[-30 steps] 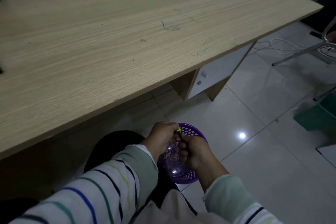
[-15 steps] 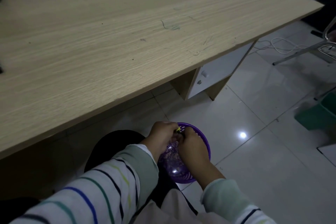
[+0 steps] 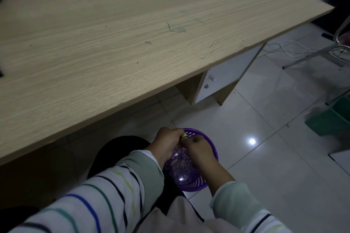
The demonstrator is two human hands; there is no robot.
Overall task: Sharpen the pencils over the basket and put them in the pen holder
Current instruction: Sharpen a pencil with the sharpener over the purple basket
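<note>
Beside the desk [image 3: 132,43], left hand [image 3: 167,144] and right hand [image 3: 199,148] pinch yellow piece [image 3: 183,135] above basket [image 3: 193,185].

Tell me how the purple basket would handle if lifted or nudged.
Probably light and fairly stiff: the purple basket looks like thin perforated plastic. Its rounded bowl shape may rock or tip easily. Tilting it would likely spill the shavings inside, perhaps through the holes.

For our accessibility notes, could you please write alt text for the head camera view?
A person's left hand and right hand meet over a purple basket of shavings, pinching a small yellow item between them. A wooden desk fills the view above; pale floor tiles lie to the right.
</note>
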